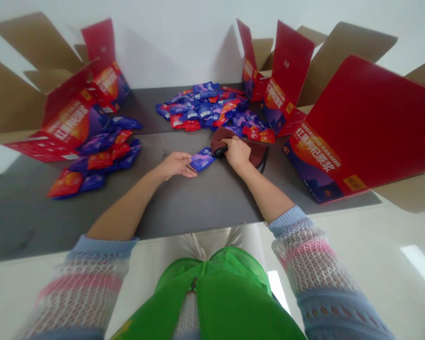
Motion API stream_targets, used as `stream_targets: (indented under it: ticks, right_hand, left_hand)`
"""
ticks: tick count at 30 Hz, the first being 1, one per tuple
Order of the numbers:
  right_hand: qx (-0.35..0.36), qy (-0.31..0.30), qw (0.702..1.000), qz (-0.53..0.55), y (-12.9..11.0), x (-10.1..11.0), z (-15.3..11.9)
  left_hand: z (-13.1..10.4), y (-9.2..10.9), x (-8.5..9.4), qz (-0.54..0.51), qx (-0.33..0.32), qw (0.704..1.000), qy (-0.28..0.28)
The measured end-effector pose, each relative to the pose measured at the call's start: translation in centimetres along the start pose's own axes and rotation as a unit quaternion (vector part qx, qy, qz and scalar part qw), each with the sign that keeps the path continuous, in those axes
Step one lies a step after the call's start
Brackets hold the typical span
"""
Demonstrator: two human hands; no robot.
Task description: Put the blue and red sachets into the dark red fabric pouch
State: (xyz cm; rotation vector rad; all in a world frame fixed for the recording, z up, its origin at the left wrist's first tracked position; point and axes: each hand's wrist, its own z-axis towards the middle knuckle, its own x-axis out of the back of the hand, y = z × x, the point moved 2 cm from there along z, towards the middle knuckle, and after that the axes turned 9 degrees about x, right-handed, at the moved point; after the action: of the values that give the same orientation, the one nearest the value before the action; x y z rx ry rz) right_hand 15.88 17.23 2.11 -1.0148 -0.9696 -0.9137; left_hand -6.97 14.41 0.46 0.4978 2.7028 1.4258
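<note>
Between its thumb and fingers, my left hand [177, 165] pinches a blue-purple sachet [202, 159] by its left end, over the middle of the grey table [198, 203]. My right hand [236, 152] is closed on a dark reddish-brown cloth [219, 138] with black edging, just right of the sachet. The sachet's right end is close to the cloth; whether they touch is unclear. Behind both hands lies a heap of blue and red sachets [207, 109]. A smaller pile of sachets [101, 158] lies to the left of my left hand.
Open red cartons stand at both sides: a large one [315, 156] at the right front, others [278, 99] behind it, and two at the left [71, 118]. A pale wall rises behind the table. The table's front edge is near my lap.
</note>
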Motion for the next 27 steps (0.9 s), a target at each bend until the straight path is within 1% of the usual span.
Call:
stream_targets:
  ticks: [5,8,11,13,16,18,20,21,23,27]
  right_hand:
    - [-0.016,-0.009,0.998,-0.053,-0.4,0.8,-0.3]
    - [0.006,0.015,0.998,-0.067,-1.2,1.7,-1.2]
    - [0.029,0.05,0.998,-0.026,-2.3,2.6,-2.3]
    - [0.053,0.059,0.997,0.019,-3.1,2.7,-2.9]
    - [0.124,0.028,0.99,0.068,-4.4,2.0,-3.4]
    - [0.173,-0.008,0.982,0.079,-5.2,1.1,-3.6]
    - [0.2,-0.035,0.976,0.076,-5.6,0.4,-3.5]
    - [0.202,-0.042,0.976,0.069,-5.7,0.2,-3.4]
    - [0.183,-0.047,0.981,0.048,-5.3,0.0,-3.0]
    - [0.095,-0.036,0.995,0.002,-3.2,0.0,-1.7]
  left_hand:
    - [-0.1,0.1,-0.1,0.007,0.001,1.0,-0.003]
    - [-0.1,0.1,0.0,0.012,0.0,1.0,-0.001]
    - [-0.1,0.1,-0.1,0.012,-0.002,1.0,0.0]
    - [-0.1,0.1,-0.1,0.011,-0.001,1.0,0.001]
    - [-0.1,0.1,-0.2,0.009,-0.004,1.0,0.002]
    - [-0.1,0.1,-0.2,0.007,-0.016,1.0,0.008]
    - [-0.2,0.2,-0.2,0.005,-0.026,1.0,0.014]
    - [-0.3,0.2,-0.2,0.004,-0.024,1.0,0.012]
    - [-0.3,0.2,-0.3,0.001,-0.014,1.0,0.003]
    - [-0.2,0.2,-0.3,-0.005,-0.009,1.0,-0.008]
